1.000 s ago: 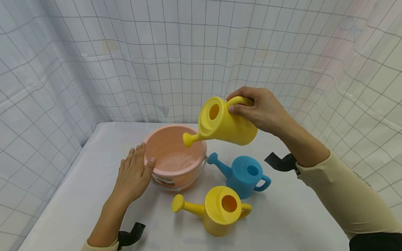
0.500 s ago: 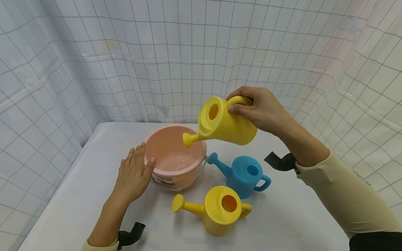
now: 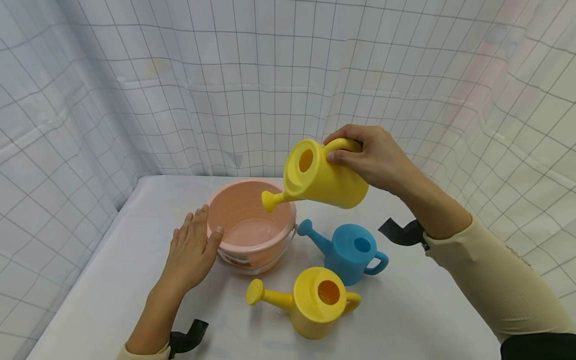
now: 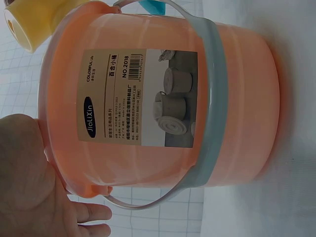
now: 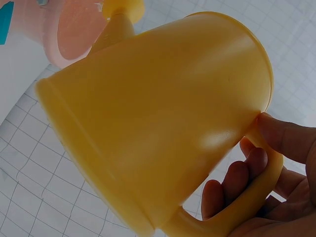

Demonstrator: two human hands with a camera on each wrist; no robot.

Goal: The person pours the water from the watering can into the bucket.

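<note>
My right hand (image 3: 366,152) grips the handle of a yellow watering can (image 3: 335,180), its fingers curled through the handle in the right wrist view. The can is tilted, with its spout head (image 3: 270,201) low over a pink bucket (image 3: 252,247). Shallow water seems to lie in the bucket's bottom. My left hand (image 3: 191,250) rests against the bucket's left rim with its fingers straight. The left wrist view shows the bucket's label (image 4: 138,98) and its grey-white handle (image 4: 213,98) hanging down the side.
A blue watering can (image 3: 351,252) stands right of the bucket. Nearer me stands a second yellow watering can (image 3: 315,305), its spout pointing left. All sit on a white-covered table (image 3: 112,300), with grid-patterned curtains (image 3: 270,90) behind and at both sides.
The ripples on the water in the bucket look fainter than half a second ago. Both hands and the tilted watering can stay almost exactly in place.
</note>
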